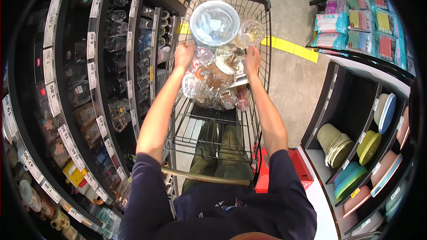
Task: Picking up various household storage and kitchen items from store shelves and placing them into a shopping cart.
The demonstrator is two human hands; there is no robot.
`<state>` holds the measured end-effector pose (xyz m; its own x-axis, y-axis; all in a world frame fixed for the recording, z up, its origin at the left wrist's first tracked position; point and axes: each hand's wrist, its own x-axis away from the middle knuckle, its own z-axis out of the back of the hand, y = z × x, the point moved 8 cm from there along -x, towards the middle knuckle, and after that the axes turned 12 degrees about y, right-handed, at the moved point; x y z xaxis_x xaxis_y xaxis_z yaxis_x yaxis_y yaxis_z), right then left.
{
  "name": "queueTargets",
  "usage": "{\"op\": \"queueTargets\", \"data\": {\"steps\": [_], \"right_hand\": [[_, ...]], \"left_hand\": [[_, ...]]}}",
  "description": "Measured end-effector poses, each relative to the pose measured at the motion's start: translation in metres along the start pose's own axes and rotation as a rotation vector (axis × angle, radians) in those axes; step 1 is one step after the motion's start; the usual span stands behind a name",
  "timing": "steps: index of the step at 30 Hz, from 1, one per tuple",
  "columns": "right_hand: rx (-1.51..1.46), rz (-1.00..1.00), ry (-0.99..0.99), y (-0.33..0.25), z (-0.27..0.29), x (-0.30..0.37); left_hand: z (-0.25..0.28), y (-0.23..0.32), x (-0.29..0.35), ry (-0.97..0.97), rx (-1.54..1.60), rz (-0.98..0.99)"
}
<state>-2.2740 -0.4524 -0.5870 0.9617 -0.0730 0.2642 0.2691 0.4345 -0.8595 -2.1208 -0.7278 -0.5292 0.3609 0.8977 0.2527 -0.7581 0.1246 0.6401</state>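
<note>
Both my arms reach forward over a black wire shopping cart [268, 40]. Inside it lies a heap of clear glassware and plastic-wrapped items [213, 78], with brown and white pieces among them. A large round clear container [214, 23] sits at the far end, beside a clear glass bowl [251, 33]. My left hand [184, 54] is closed at the heap's left edge, just below the round container. My right hand [252, 61], also closed, is at the right edge, below the glass bowl. What the fingers grip, if anything, is hidden.
Shelves of glassware [118, 29] with price tags line the left side. At right are shelves of coloured plates and bowls [369, 146], with packaged cloths [331, 24] beyond. A red basket [300, 166] stands by the cart's right side. Yellow tape [289, 48] crosses the floor.
</note>
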Motion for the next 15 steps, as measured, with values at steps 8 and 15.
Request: {"op": "queueTargets", "data": {"steps": [8,15], "right_hand": [[-0.060,-0.137,0.055,0.010,0.026,-0.007],[-0.085,-0.113,0.048,-0.003,0.022,-0.002]], "left_hand": [[-0.111,-0.022,-0.033,-0.211,0.036,0.361],[-0.126,-0.066,-0.073,-0.080,-0.022,0.229]]}}
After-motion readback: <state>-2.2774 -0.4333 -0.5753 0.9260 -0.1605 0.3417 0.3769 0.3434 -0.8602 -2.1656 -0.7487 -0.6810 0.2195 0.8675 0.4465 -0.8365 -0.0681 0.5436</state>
